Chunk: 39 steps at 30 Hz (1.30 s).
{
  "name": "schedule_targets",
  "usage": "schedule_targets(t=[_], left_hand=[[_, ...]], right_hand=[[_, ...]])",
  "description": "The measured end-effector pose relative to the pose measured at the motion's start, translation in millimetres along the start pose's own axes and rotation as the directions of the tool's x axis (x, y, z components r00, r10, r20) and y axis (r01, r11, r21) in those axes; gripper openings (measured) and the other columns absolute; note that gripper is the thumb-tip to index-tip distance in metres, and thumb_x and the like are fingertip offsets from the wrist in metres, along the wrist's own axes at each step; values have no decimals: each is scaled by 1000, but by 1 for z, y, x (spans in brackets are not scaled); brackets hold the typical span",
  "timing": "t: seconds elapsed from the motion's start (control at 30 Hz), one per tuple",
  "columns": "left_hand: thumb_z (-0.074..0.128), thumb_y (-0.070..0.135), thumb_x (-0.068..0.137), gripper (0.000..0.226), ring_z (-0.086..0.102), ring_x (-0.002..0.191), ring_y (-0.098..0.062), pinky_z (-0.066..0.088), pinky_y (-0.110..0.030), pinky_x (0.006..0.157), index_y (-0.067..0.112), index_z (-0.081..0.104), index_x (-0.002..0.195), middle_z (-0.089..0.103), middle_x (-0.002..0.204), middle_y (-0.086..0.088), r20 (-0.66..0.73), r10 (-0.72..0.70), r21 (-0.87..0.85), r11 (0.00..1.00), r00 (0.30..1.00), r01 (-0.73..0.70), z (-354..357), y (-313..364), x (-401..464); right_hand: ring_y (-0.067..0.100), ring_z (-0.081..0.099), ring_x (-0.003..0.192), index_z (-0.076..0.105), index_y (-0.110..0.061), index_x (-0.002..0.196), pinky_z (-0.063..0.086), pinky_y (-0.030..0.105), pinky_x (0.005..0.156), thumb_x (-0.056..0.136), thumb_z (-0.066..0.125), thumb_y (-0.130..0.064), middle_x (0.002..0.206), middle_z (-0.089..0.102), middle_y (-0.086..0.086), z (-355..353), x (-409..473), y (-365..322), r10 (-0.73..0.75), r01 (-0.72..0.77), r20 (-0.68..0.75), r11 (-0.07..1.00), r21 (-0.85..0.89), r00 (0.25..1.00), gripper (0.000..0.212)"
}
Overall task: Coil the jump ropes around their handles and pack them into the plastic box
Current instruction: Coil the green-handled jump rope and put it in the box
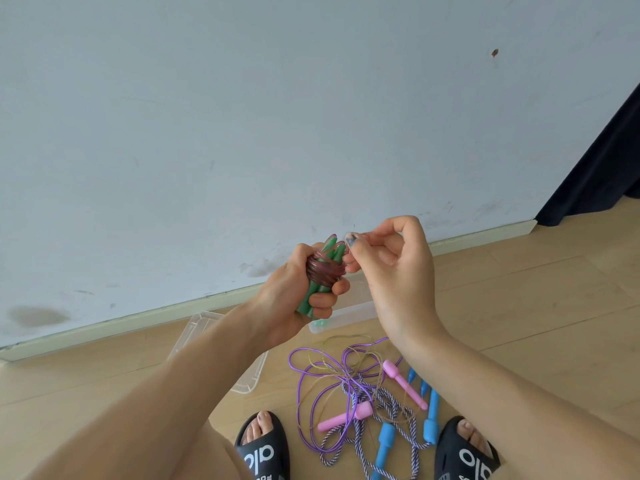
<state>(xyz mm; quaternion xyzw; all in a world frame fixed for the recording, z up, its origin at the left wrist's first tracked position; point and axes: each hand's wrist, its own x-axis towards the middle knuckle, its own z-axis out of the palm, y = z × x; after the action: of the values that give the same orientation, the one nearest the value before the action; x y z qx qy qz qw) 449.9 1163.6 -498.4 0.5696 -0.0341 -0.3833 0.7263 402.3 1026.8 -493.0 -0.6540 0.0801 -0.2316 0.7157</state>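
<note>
On black slides (263,455): partial white letters "alo".

— What's around, apart from the work itself?
— A pale wall (242,116), scuffed and stained, with a baseboard (207,303) along the wooden floor (519,306).
— And far right?
— A dark curtain (602,168) hangs to the floor. Near us, two black slides: left (263,448), right (464,455).

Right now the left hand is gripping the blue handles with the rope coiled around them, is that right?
Not quite. In the head view the left hand grips green handles, with the rope coiled around them. The blue handles lie on the floor.
</note>
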Motion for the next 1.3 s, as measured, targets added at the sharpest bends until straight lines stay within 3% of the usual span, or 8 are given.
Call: schedule_targets(t=[0.17, 0.3, 0.53, 0.67, 0.8, 0.93, 1.1, 1.3], left_hand=[[28, 33, 97, 41, 18, 53, -15, 21, -26, 48, 15, 58, 76, 44, 70, -6, -25, 15, -38, 999, 1000, -16, 2, -2, 4], [29, 32, 97, 38, 21, 52, -16, 24, -26, 47, 16, 55, 74, 45, 69, -7, -71, 28, -40, 999, 997, -31, 2, -2, 5], [32, 35, 96, 33, 22, 52, -17, 27, -25, 45, 13, 57, 95, 47, 70, -7, -117, 23, -20, 999, 993, -25, 6, -6, 12], [31, 34, 96, 30, 22, 51, -17, 28, -24, 44, 14, 52, 98, 48, 69, -8, -132, 22, -8, 1000, 991, -23, 11, -9, 17], [30, 33, 97, 33, 23, 51, -16, 27, -25, 46, 13, 55, 87, 48, 67, -7, -150, 37, -45, 998, 988, -44, 14, -7, 20], [28, 31, 96, 39, 24, 49, -13, 25, -24, 45, 13, 56, 75, 46, 65, -4, -140, 38, -116, 992, 989, -54, 14, -2, 19], [30, 31, 96, 37, 23, 48, -12, 24, -23, 44, 14, 54, 74, 47, 65, -5, -142, 27, -159, 986, 989, -50, 12, -1, 20], [29, 34, 99, 40, 19, 54, -15, 23, -24, 46, 15, 57, 76, 47, 66, -4, -124, 37, -105, 993, 992, -50, 12, -1, 17]], right_hand=[[18, 68, 67, 53, -13, 94, 57, 46, 64, 93, 66, -8, 88, 68, -5, 8, -4, 13, -217, 212, -15, 964, -162, 976, 14], [17, 66, 85, 64, -13, 99, 57, 40, 71, 92, 65, -8, 98, 60, 2, 13, -3, 19, -307, 296, -7, 923, -247, 952, 8], [22, 70, 77, 54, -4, 101, 53, 22, 67, 87, 72, -6, 93, 71, 15, 17, 9, 9, 172, -136, -205, 974, 179, 963, 23], [12, 63, 68, 65, -6, 95, 49, 18, 59, 88, 71, -10, 92, 73, 14, 17, 15, 11, 209, -176, -216, 971, 162, 954, 10], [6, 57, 54, 70, -15, 95, 43, 13, 50, 92, 66, -10, 87, 69, -5, 14, 14, 11, 14, -23, -133, 997, -69, 991, 7], [20, 62, 55, 69, -17, 93, 49, 24, 53, 92, 65, -9, 89, 63, 0, 10, 13, 15, -176, 182, 47, 947, -263, 983, 9], [22, 67, 60, 69, -8, 90, 54, 41, 60, 88, 67, 0, 92, 61, 2, -1, 18, 18, -241, 287, 185, 913, -289, 953, 8], [19, 69, 59, 70, -6, 89, 53, 29, 61, 89, 66, 0, 91, 60, 2, -7, 22, 15, -168, 224, 229, 942, -250, 959, 8]])
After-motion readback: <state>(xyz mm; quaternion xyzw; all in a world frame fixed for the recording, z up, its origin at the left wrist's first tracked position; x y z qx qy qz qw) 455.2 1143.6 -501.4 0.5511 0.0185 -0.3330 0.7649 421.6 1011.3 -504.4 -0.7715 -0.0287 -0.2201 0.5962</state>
